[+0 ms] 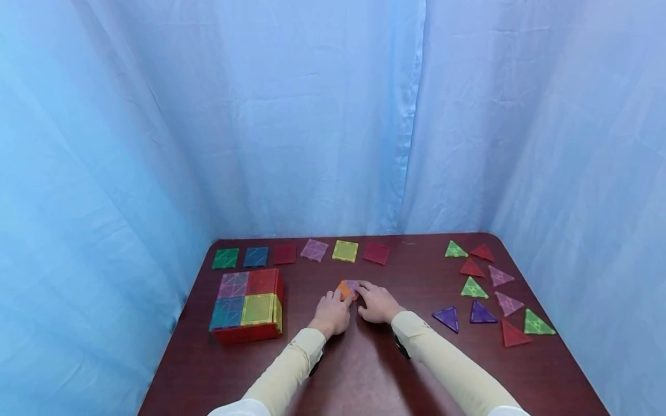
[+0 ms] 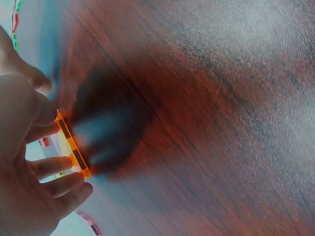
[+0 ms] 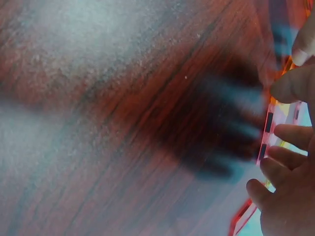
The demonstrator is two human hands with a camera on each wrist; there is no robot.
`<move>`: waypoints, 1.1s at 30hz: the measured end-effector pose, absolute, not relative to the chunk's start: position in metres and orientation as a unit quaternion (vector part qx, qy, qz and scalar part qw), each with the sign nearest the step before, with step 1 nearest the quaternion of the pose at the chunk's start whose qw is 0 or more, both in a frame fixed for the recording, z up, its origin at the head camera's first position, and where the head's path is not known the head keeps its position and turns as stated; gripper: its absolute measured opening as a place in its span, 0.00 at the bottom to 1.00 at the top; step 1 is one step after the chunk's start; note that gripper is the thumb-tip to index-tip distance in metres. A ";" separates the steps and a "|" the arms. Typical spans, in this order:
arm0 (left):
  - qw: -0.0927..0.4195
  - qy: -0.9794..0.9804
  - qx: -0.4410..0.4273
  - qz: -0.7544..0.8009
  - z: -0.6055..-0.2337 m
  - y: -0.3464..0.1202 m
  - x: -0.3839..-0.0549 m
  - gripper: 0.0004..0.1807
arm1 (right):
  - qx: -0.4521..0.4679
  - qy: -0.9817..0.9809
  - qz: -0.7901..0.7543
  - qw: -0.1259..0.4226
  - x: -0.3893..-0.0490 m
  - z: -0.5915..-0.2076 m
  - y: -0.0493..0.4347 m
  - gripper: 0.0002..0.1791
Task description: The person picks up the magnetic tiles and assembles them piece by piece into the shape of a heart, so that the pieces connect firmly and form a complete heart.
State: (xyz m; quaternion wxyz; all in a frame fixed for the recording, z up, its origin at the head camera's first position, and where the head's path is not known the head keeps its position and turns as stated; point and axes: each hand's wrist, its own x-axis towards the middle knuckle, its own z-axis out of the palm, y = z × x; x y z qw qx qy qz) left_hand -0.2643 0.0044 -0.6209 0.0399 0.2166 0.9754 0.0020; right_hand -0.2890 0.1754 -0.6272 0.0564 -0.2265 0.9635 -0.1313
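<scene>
An orange magnetic tile and a purple magnetic tile stand edge to edge near the table's middle, forming a small raised piece. My left hand holds the orange side; in the left wrist view its fingers lie along the back of the orange tile, thumb near the top end. My right hand grips the purple side. The right wrist view shows its fingertips spread behind a pink-purple tile edge, with the thumb and forefinger near the orange corner. My fingers hide much of the piece.
Left of my hands stands a low box of square tiles in purple, red, blue and yellow. Several loose square tiles, among them a yellow one, line the back edge. Loose triangle tiles, including a blue one, lie at the right. Curtains enclose the table.
</scene>
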 end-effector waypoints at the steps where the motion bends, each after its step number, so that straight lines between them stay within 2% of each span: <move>1: 0.037 0.975 0.219 0.001 -0.620 0.005 -0.264 0.24 | -0.227 0.963 -0.133 0.056 -0.289 -0.627 0.176 0.32; 11: 0.031 0.974 0.225 -0.027 -0.618 0.003 -0.263 0.25 | -0.202 0.965 -0.142 0.087 -0.289 -0.630 0.190 0.34; 18: 0.018 0.975 0.218 -0.029 -0.615 0.005 -0.263 0.23 | -0.129 0.985 -0.100 0.058 -0.299 -0.616 0.244 0.33; 25: 0.026 0.976 0.215 -0.024 -0.614 0.007 -0.263 0.25 | -0.023 0.997 -0.042 0.056 -0.294 -0.615 0.316 0.33; 33: 0.031 0.976 0.217 -0.013 -0.618 0.008 -0.263 0.26 | 0.128 0.985 -0.071 0.095 -0.276 -0.615 0.363 0.43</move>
